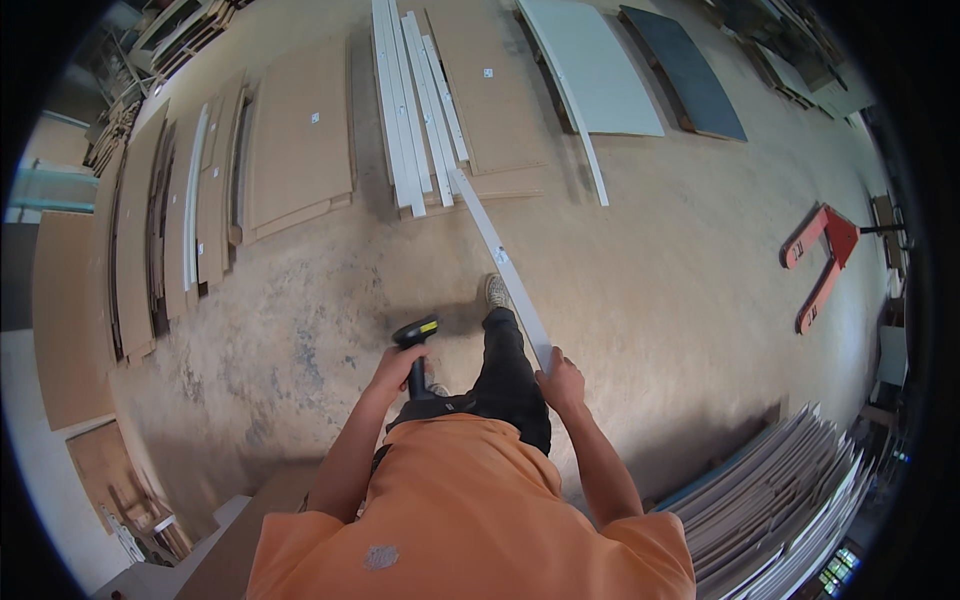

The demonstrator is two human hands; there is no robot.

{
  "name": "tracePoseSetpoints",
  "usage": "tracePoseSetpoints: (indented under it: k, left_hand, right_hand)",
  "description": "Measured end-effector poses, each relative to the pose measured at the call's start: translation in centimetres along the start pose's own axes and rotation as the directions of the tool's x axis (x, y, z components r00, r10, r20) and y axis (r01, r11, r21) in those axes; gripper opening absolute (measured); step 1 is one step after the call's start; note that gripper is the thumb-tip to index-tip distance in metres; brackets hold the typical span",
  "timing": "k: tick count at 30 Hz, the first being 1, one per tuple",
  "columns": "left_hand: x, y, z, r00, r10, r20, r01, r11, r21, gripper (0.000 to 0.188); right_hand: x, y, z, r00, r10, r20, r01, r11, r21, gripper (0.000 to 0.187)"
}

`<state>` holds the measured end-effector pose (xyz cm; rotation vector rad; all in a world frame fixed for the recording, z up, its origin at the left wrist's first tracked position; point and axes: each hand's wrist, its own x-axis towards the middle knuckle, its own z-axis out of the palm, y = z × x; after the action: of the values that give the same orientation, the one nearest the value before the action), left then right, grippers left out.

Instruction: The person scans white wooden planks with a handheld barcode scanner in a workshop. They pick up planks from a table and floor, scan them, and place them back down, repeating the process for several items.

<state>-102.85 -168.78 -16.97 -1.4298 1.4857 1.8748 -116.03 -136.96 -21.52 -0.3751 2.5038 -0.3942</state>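
My left hand (398,370) is wrapped round the grip of a black handheld barcode scanner (414,333) with a yellow patch on its head. In my right hand (562,381) is the near end of a long, narrow white strip (515,285) with a small label on it. The strip slants forward and left. Its far end reaches the white strips (420,110) that lie along brown board; I cannot tell whether they touch. Both hands are at waist height, one on each side of my body.
Stacks of brown boards (300,140) lie ahead and left. Further right are a pale panel (600,70) with a white strip (582,130) at its edge, and a dark panel (685,70). A red pallet jack (838,240) stands right. Thin sheets (780,500) are piled near right.
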Motion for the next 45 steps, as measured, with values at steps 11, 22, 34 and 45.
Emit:
tracePoseSetpoints:
  k: [11, 22, 34, 45]
  left_hand:
    - [-0.3, 8.5, -2.8, 0.913, -0.170, -0.372, 0.100, 0.975, -0.200, 0.029]
    - [1.5, 11.6, 0.7, 0.920, -0.180, -0.348, 0.155, 0.983, -0.097, 0.036]
    - [1.1, 7.6, -0.1, 0.850, -0.323, -0.416, 0.295, 0.946, -0.130, 0.032]
    - [5.6, -1.5, 3.9, 0.849, -0.405, -0.339, 0.343, 0.911, -0.229, 0.020]
  right_hand:
    - [13.5, -2.3, -5.8, 0.989, 0.065, 0.133, -0.061, 0.997, -0.036, 0.052]
    - [14.5, -1.9, -8.2, 0.974, 0.112, 0.199, -0.096, 0.992, -0.086, 0.059]
    - [24.1, -3.1, 0.7, 0.992, 0.071, 0.107, -0.070, 0.997, -0.012, 0.063]
    - [36.7, -1.5, 19.9, 0.980, 0.093, 0.176, -0.110, 0.990, 0.087, 0.065]
